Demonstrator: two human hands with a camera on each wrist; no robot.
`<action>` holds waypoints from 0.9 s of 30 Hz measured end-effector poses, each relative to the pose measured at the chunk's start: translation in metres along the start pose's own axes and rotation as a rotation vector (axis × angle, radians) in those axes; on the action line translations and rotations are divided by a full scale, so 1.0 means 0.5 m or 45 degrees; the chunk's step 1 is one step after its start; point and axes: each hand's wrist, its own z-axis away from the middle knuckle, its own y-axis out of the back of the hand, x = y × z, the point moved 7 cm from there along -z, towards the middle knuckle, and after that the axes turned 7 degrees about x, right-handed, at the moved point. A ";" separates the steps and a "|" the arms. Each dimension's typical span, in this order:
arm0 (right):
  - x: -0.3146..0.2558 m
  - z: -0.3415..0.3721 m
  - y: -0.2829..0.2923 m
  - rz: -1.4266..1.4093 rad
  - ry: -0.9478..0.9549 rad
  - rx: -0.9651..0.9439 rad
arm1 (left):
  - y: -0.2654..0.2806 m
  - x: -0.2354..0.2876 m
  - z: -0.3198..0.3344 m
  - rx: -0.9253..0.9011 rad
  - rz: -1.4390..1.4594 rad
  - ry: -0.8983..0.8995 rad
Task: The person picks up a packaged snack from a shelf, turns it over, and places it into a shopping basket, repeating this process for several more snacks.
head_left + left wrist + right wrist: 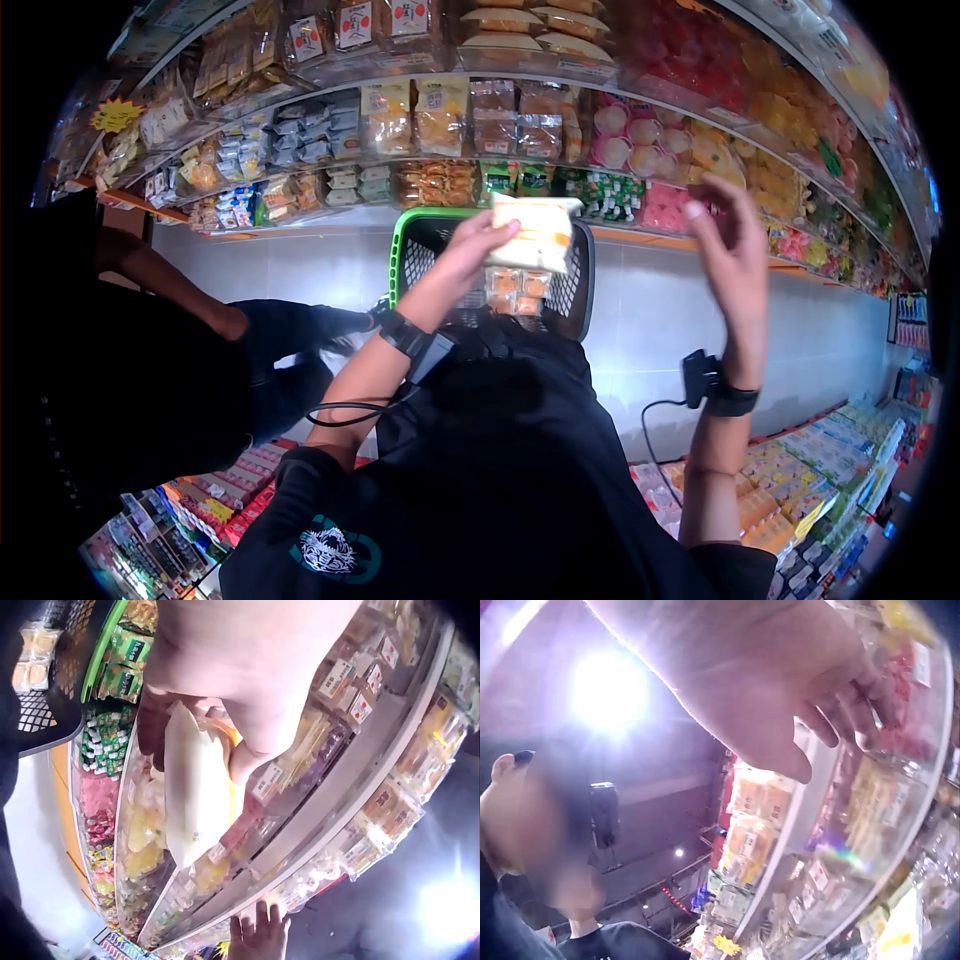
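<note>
My left hand [468, 260] pinches a plump, pale packet [537, 245] with a yellow-orange band, thumb on top, above the basket. The left wrist view shows the same packet [193, 799] edge-on between thumb and fingers. Below it is a black shopping basket with a green rim [397, 250], holding small clear-wrapped cakes [515, 290]. My right hand [735, 250] is raised to the right of the basket, before the shelves. Its fingers are loosely bent with nothing between them, as the right wrist view also shows of this hand [757, 682].
Curved shelves [370, 160] packed with bagged snacks and sweets span the front. A person in dark clothes [130, 350] stands close on my left. Low displays of boxed goods [770, 490] lie behind me on both sides. Pale floor tiles [640, 320] show around the basket.
</note>
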 end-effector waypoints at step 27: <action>0.096 0.120 -0.306 -0.728 -0.538 -0.681 | -0.037 -0.078 0.064 -0.325 -0.080 0.249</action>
